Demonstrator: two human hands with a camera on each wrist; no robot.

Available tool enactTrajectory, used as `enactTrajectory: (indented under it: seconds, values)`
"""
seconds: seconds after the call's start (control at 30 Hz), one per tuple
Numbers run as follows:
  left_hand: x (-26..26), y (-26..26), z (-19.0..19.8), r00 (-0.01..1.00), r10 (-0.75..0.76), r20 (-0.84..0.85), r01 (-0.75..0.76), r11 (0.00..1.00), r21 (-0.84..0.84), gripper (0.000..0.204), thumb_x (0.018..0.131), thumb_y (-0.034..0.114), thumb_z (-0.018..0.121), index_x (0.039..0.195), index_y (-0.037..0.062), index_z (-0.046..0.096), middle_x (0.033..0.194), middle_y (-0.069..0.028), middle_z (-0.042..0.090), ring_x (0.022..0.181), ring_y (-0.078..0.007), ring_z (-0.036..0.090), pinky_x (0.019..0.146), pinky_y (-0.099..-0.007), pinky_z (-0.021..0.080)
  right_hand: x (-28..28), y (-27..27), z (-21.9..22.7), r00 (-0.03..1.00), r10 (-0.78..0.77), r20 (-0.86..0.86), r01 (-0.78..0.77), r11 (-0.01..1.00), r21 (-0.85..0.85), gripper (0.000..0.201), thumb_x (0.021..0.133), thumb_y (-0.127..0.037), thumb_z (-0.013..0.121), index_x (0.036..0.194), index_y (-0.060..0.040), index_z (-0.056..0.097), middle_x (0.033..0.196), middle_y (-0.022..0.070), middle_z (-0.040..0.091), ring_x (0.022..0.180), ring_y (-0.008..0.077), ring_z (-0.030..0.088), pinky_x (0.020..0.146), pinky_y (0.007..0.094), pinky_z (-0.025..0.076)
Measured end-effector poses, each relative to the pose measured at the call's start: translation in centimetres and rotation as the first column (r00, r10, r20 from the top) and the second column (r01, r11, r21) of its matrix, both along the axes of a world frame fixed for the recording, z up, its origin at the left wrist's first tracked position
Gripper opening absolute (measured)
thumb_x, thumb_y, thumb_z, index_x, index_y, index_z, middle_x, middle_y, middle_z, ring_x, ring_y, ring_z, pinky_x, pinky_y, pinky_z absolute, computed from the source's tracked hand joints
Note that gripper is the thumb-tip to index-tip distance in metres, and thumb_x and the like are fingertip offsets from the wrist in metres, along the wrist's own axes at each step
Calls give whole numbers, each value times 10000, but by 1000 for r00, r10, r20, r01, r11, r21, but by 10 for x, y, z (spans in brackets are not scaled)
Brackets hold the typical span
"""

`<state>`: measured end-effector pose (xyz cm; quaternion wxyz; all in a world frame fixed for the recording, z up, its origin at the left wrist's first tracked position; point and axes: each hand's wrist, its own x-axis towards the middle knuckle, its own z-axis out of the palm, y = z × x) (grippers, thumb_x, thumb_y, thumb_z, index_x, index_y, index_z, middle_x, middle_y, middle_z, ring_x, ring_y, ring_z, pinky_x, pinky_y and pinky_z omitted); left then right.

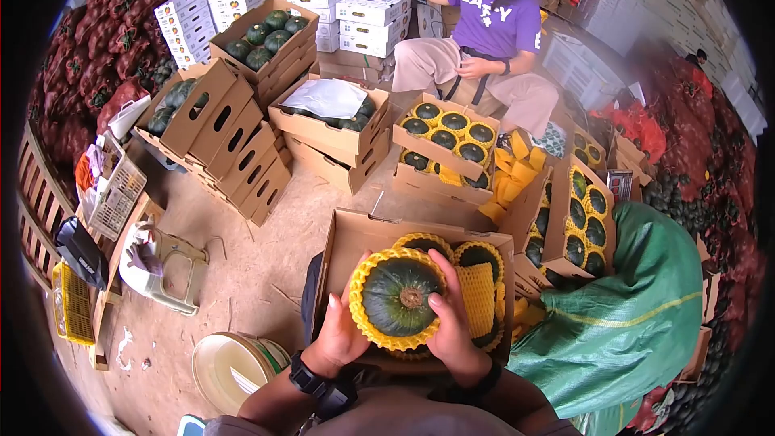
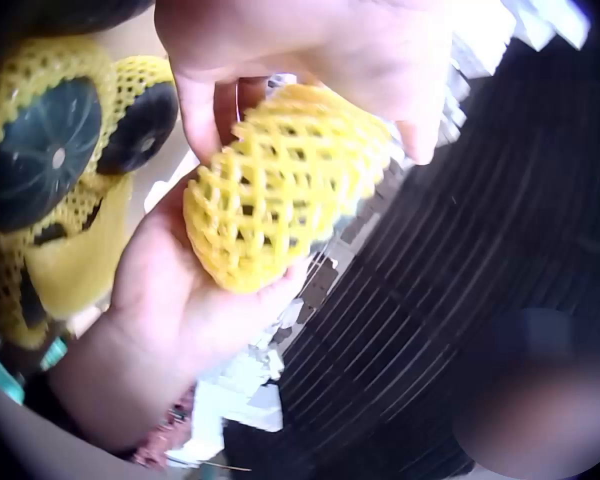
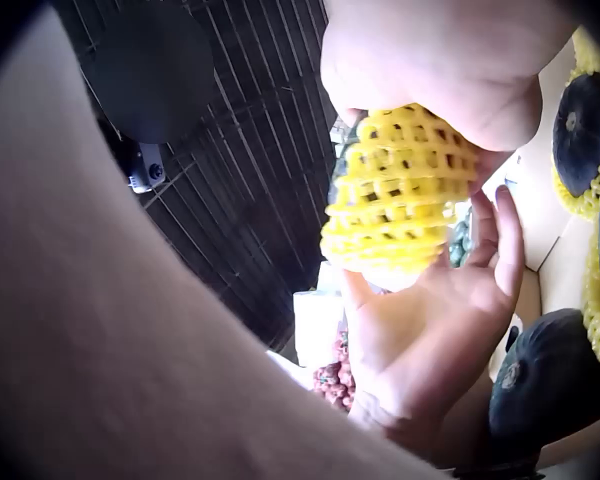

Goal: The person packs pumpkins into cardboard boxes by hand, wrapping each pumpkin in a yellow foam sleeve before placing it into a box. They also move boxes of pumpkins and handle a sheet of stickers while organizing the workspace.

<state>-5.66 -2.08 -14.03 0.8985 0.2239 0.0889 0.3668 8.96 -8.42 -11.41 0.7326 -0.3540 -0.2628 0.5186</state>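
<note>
A dark green kabocha squash (image 1: 404, 295), its stem end facing up, sits in a yellow foam net (image 2: 290, 190). My left hand (image 1: 343, 335) holds it from the left, the thumb along the net's side. From the other side my right hand (image 1: 454, 324) grips it, thumb over the top edge near the stem. The squash is held above an open cardboard box (image 1: 343, 230). Inside that box lie several netted squashes (image 1: 476, 257) and a flat yellow foam net (image 1: 476, 300). The right wrist view also shows a bare squash (image 3: 548, 385) in the box.
A green sack (image 1: 622, 307) bulges close on my right. Boxes of netted squashes (image 1: 444, 139) and loose yellow nets (image 1: 513, 169) lie ahead. Stacked cartons (image 1: 230, 145), a plastic stool (image 1: 165, 266) and a bucket (image 1: 230, 371) stand leftward. Another person (image 1: 492, 24) sits opposite.
</note>
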Motion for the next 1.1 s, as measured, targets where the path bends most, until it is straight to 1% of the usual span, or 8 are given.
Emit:
enactTrajectory:
  seconds: [0.13,0.3,0.37,0.43,0.57,0.77,0.93,1.1]
  values:
    - [-11,6,19,989,-29,-146,29,1000,3,752,899,421,554,1473,114,177,1460,-118,334,1335,-274,353,1113,-421,289,-1,9,23,69,-53,996,-29,998,55,1025,691,-503,763,1442,-40,241,1413,376,193,1259,531,326,1035,515,326]
    - [-45,24,57,806,152,-572,124,902,413,605,931,343,563,1423,90,320,1315,-98,452,1214,-205,459,970,-345,425,12,35,16,636,278,720,-340,938,-62,989,665,-295,821,1422,-34,241,1338,209,363,1266,297,393,1056,411,320]
    - [-56,41,66,221,694,-685,286,626,726,408,893,350,581,1202,86,558,915,-61,653,812,-188,632,664,-341,494,-5,48,8,894,176,411,-201,979,19,973,675,-296,820,1409,-25,241,1336,183,366,1271,257,376,1058,395,312]
    - [-65,55,38,-118,854,-507,746,413,523,219,876,284,575,931,83,641,750,-106,657,682,-272,643,610,-397,496,-3,69,2,420,-74,905,-85,989,121,938,652,-288,819,1400,-91,289,1294,206,375,1206,366,425,1039,429,354]
    - [-69,60,23,-133,757,-640,780,478,403,286,849,338,598,752,71,629,726,-150,651,735,-335,650,645,-450,509,-25,98,-14,-334,363,870,103,932,-348,862,605,-367,808,1360,-224,418,1277,210,372,1207,418,410,939,462,446]
    - [-70,56,22,-18,765,-644,676,484,556,239,846,321,623,799,87,625,743,-135,638,733,-331,643,641,-429,508,-14,72,8,-26,91,995,104,991,-88,736,705,-264,789,1352,-195,444,1418,222,280,1252,425,373,993,459,401]
    - [-78,28,40,218,788,-576,424,456,783,209,817,215,692,925,62,597,871,-103,618,779,-283,632,653,-374,508,71,-26,-14,-240,368,898,631,762,-144,658,737,-191,747,1330,-108,473,1351,216,406,1212,390,443,1015,451,370]
    - [-32,8,56,618,523,-587,374,461,805,453,830,234,704,1204,34,543,1116,-152,586,986,-284,611,811,-343,500,48,-49,-27,632,-264,728,505,853,-129,565,846,-7,616,1356,-13,373,1205,98,522,1060,159,535,953,307,419]
